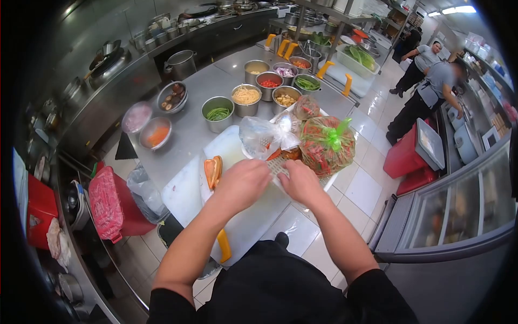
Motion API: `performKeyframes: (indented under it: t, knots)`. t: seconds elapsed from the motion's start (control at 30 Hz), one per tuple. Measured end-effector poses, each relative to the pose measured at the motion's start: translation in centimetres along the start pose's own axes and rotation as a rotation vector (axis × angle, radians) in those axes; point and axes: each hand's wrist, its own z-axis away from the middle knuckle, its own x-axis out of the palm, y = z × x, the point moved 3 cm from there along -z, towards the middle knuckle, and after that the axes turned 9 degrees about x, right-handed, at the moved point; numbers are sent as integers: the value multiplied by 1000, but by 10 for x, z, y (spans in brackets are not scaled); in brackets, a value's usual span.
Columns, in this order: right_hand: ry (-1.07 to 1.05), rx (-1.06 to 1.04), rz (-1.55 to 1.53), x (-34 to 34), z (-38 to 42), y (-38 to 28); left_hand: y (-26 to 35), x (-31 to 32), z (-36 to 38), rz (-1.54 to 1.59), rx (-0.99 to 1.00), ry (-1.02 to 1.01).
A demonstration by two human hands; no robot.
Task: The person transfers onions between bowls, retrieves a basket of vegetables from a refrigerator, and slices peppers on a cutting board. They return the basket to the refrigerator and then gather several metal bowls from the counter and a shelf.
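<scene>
My left hand (245,182) is closed, its fingers curled at the near side of a clear plastic bag (259,137); what it grips is too small to tell. Close beside it on the right, my right hand (299,182) has its fingers bent together over a white perforated basket (330,182). In the basket sits a large bag of red and green strips (327,148) with a green knot. An orange-red vegetable piece (213,171) lies on the white cutting board (183,181), left of my left hand. A yellow-handled knife (224,246) rests at the board's near edge.
Steel pots of cut vegetables (246,100) stand behind the board. Bowls (156,133) sit at the table's left. A red bin (116,202) is on the floor at left. Two people (431,94) stand at the right, near a red container (404,156).
</scene>
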Motion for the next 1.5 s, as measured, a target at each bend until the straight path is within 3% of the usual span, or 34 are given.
performKeyframes:
  t: [0.03, 0.1, 0.23, 0.37, 0.5, 0.57, 0.67, 0.77, 0.83, 0.97, 1.1, 1.17, 1.27, 1.4, 1.47, 1.5]
  knots:
    - [-42, 30, 122, 8, -11, 14, 1, 12, -24, -64, -57, -244]
    - [-83, 96, 252, 29, -28, 32, -15, 45, -68, -161, -272, -522]
    - [-212, 135, 395, 45, -41, 46, -68, 105, -101, -265, -419, -556]
    - [-209, 88, 280, 48, -43, 49, -99, 144, -101, -257, -557, -424]
    - [-130, 68, 159, 36, -38, 38, -99, 149, -106, -291, -557, -510]
    - [-92, 57, -25, 32, -34, 40, -101, 148, -108, -354, -509, -596]
    - [5, -4, -219, -12, 4, 17, -92, 133, -105, -409, -462, -553]
    - [-45, -151, -319, -29, 47, -9, -28, 49, -105, -390, -312, -636]
    - [-101, -249, -314, -18, 63, -19, -8, 8, -91, -339, -341, -610]
    - [-152, -331, -147, 37, 56, -46, -10, -37, -24, -330, -354, -272]
    - [-176, -374, -30, 43, 47, -64, -47, -23, 38, -388, -446, -201]
    - [31, -427, -124, 12, 48, -57, -39, -24, 55, -269, -476, -242]
    - [455, -457, -122, -52, 33, -17, 4, -30, 38, -38, -267, -30]
    - [635, -114, 46, -99, -3, 43, 12, 10, -31, -272, 89, 211]
    - [567, -40, 36, -104, -18, 61, -5, 36, -75, -573, 44, 287]
    - [530, 6, 33, -103, -23, 68, -19, 52, -92, -558, -49, 161]
